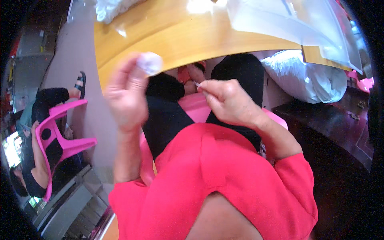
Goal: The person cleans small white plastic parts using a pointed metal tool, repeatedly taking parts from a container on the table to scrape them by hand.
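Observation:
My left hand [127,94] is raised in front of the table edge, blurred by motion, and pinches a small white fluffy ball [149,63] between its fingertips. My right hand [225,100] is closed over my lap, pinching a thin needle-like pin [196,83] that sticks out to the left. The two hands are apart. I wear a red top and dark trousers and sit on a pink chair [194,105].
A curved wooden table [180,36] lies ahead, with clear plastic sheets [288,20] on its right part and white fluff at its far left. A filled white bag [308,78] stands right of my knees. Another person sits on a pink chair [60,136] at the left.

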Available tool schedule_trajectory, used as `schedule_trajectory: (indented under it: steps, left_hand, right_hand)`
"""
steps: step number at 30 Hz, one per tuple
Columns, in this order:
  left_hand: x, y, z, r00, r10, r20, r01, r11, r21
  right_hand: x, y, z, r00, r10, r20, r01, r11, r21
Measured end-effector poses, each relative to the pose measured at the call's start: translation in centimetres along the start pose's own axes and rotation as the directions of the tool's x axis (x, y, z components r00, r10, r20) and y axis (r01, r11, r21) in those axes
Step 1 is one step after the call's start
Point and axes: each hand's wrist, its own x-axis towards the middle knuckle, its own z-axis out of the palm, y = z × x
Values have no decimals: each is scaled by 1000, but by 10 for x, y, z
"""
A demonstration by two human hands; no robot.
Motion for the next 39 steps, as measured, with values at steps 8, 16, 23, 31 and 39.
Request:
schedule_trajectory:
  steps: [8, 16, 23, 31, 39]
  left_hand:
    - [222, 70, -37, 918, 379, -118, -268, 810, 522]
    - [175, -37, 83, 783, 500, 370, -608, 490, 624]
    - [192, -86, 125, 783, 411, 466, -588, 248, 770]
    - [164, -94, 119, 723, 557, 408, -660, 383, 646]
    - [50, -43, 70, 845, -450, 290, 509, 843, -175]
  right_hand:
    - [-3, -3, 3, 998, -32, 59, 33, 999, -16]
    - [3, 8, -4, 999, -2, 41, 2, 1000, -4]
    - [3, 11, -4, 999, -22, 36, 23, 999, -34]
    - [0, 8, -5, 997, -44, 60, 47, 998, -52]
    - [14, 9, -13, 926, -14, -377, 90, 979, 184]
